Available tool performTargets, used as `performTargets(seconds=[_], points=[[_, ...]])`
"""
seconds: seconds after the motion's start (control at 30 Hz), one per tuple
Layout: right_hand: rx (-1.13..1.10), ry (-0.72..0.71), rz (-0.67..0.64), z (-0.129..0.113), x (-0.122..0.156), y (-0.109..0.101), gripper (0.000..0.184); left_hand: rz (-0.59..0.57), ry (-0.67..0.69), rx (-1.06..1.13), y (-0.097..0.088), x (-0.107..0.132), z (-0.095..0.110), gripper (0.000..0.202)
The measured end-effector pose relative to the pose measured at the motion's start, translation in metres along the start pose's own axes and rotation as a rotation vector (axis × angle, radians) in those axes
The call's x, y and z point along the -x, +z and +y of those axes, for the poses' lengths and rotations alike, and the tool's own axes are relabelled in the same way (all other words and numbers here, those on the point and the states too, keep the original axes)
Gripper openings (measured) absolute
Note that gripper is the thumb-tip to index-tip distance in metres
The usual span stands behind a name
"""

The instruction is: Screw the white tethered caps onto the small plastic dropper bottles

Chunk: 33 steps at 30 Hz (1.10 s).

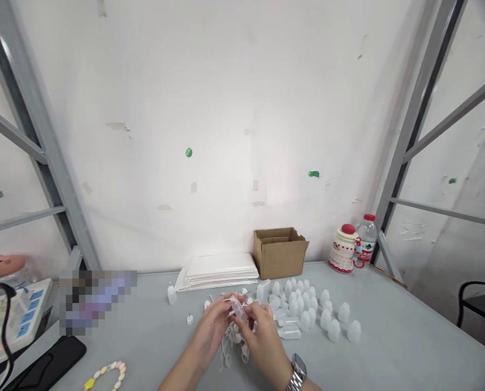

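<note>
Both of my hands meet over the grey table [389, 336], low in the middle of the view. My left hand [213, 326] and my right hand [262, 336] are closed together on one small clear plastic bottle [238, 307], fingers pinched at its ends. A steel watch [296, 372] is on my right wrist. Under my hands lies a heap of small white caps and parts [232, 342]. Several small translucent bottles [307, 312] stand upright just right of my hands, and a few lie on their sides.
Behind the bottles are an open cardboard box [280, 251] and a stack of white padded envelopes [220, 270]. A red-capped jug [344, 248] and water bottle [366, 236] stand at the back right. A power strip [18, 315], black phone [49, 363] and bead bracelet [106, 376] lie left.
</note>
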State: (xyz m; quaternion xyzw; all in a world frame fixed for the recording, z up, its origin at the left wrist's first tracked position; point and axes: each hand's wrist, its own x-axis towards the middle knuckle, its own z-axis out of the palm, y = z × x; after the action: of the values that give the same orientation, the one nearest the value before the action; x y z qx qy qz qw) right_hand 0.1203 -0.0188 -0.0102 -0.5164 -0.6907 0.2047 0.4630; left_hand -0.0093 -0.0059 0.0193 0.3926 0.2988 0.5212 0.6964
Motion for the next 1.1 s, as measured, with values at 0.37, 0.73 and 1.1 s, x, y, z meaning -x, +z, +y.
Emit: performTargets(seconds=[0.37, 0.73, 1.1], points=[[-0.636, 0.295, -0.144, -0.014, -0.01, -0.002, 0.035, -0.026, -0.08, 0.108, -0.004, -0.002, -0.004, 0.026], [-1.086, 0.36, -0.303, -0.018, -0.013, -0.003, 0.031, -0.102, -0.136, 0.089, 0.0, 0.0, 0.003, 0.031], [-1.335, 0.433, -0.407, -0.017, -0.014, -0.008, 0.019, -0.121, -0.154, 0.171, 0.003, 0.001, 0.003, 0.028]])
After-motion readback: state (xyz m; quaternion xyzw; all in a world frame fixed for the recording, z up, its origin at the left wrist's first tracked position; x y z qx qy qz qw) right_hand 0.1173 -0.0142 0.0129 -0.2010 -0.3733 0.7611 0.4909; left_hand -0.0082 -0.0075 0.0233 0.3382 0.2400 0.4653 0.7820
